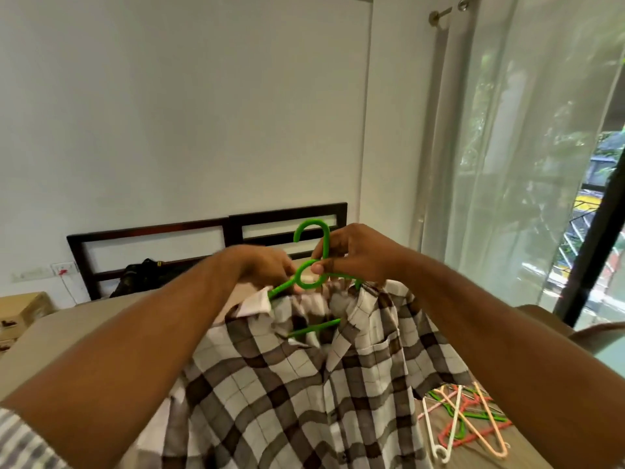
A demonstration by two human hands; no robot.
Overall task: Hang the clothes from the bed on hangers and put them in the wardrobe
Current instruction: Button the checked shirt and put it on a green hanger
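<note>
Here we go, shirt on hanger: the right hand [351, 255] pinches the green hanger [282, 288] just below its hook, thumb and fingers clamped on the neck. That grip carries the weight and keeps the hook pointing up, ready for a rail. The left hand [263, 265] sits just to the left, curled in at the collar where the hanger's left arm slips inside. Blur hides whether it has cloth or plastic, so I cannot tell what it holds. The 2 hands are close together, almost touching.

The checked shirt [304, 384] hangs up off the bed [84, 330], front open, and the hanger's lower bar shows through the neck opening. By my reading the hanger is in but the shoulders are not squared yet.

Near right on the bed lies a heap of spare hangers [466, 421], handy for the next garment. Far off against the headboard [162, 231] sits a dark bundle [142, 275], too dim to identify. Sheer curtain [507, 164] on the right. No wardrobe in view.
</note>
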